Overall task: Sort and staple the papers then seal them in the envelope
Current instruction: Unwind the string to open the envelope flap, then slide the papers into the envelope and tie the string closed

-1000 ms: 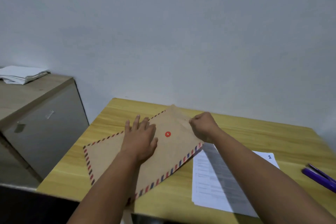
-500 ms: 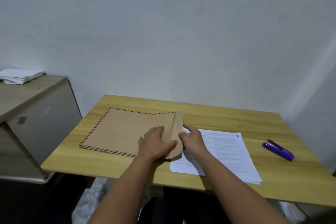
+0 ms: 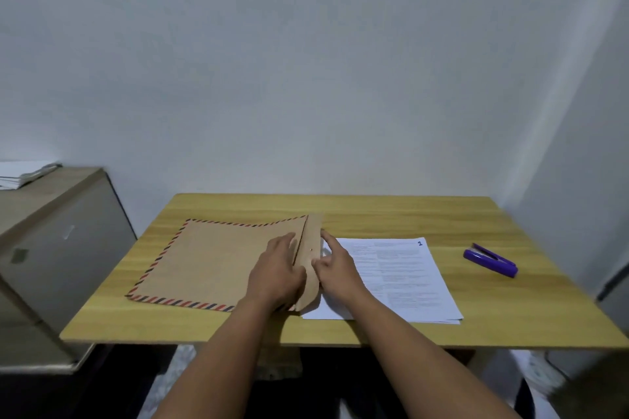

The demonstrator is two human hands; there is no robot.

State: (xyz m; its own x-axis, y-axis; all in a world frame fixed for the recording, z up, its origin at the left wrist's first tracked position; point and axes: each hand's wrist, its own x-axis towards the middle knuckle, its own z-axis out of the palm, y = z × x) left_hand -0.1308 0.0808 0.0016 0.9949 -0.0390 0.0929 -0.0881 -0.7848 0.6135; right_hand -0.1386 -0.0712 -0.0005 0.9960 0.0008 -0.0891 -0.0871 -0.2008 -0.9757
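A brown envelope (image 3: 218, 258) with a red and blue striped border lies flat on the left half of the wooden table (image 3: 391, 214). Its flap (image 3: 311, 248) stands up along the right end. My left hand (image 3: 277, 274) presses on the envelope just left of the flap. My right hand (image 3: 335, 267) holds the flap from the right, thumb and fingers pinching it. A stack of white printed papers (image 3: 401, 279) lies right of the envelope, partly under my right hand. A purple stapler (image 3: 490, 260) rests further right.
A grey cabinet (image 3: 51, 248) stands left of the table with a pile of white papers (image 3: 20, 173) on top. A plain wall rises behind the table. The table's front edge is close to my body.
The envelope has been turned from a diagonal lie to square on the table, flap end at the right. Both hands moved to the flap. My view shifted right and down.
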